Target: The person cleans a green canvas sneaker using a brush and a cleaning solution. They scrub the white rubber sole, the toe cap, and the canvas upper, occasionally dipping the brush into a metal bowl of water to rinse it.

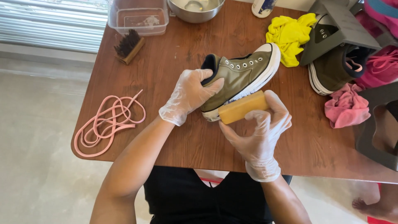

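An olive-green canvas sneaker [238, 74] with a white sole and no laces is tilted on its side over the brown wooden table [174, 137]. My left hand [188, 95], in a clear glove, grips it at the heel opening. In its own clear glove, my right hand [261, 128] holds a tan wooden brush block [242, 107] pressed against the sneaker's white sole edge.
Pink laces [107, 124] lie coiled at the table's left. A second brush [128, 45], a clear tub [139, 16] and a metal bowl [195, 8] stand at the back. A yellow cloth [290, 35], another sneaker [336, 68] and a pink cloth [346, 108] lie right.
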